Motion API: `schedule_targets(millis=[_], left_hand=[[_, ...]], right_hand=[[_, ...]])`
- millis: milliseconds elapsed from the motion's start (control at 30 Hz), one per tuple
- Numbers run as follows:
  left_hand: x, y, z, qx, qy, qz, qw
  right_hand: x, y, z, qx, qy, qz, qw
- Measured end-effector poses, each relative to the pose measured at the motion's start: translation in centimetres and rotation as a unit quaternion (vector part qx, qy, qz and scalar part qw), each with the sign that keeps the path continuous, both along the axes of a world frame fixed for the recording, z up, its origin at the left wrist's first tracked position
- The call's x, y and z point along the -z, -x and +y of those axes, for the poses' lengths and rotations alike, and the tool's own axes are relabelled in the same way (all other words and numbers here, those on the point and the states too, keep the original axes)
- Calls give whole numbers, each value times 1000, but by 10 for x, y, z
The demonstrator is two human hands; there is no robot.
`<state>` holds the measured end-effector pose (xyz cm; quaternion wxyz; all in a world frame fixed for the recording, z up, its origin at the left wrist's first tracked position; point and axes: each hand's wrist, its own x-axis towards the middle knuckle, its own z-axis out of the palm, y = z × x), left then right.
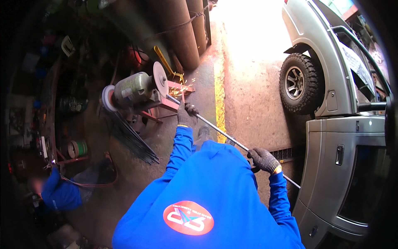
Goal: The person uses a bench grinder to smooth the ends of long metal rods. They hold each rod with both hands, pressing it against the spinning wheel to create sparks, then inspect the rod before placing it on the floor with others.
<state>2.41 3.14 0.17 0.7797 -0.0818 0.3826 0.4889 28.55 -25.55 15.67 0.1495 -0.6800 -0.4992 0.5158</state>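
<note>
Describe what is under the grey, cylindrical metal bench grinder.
Beneath the grinder, parts of a red metal stand show; a bundle of thin black rods is close by. The grinder's body hides most of its mounting from view.

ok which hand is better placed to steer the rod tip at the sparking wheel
Probably the left hand: it grips the rod nearer the wheel, while the right hand holds it farther back.

Your right fingers [258, 156] hide part of the metal rod [224, 133]; the vehicle [325, 143] at right is cut off below; a co-worker's head [36, 185] is blurred.
</note>
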Motion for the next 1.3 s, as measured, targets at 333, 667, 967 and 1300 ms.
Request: schedule_targets(millis=[333,667,967,1300], left_hand=[[-5,-6,6,-2,28,27,999],[-7,-9,4,-16,36,32,999],[-5,-9,6,-10,18,-27,999],[-5,-10,6,-17,33,-8,999]], right_hand=[[-8,1,10,49,14,-127,991],[-4,6,5,23,-39,-194,980],[-8,13,3,1,-79,-291,954],[-18,18,7,50,-82,-296,950]])
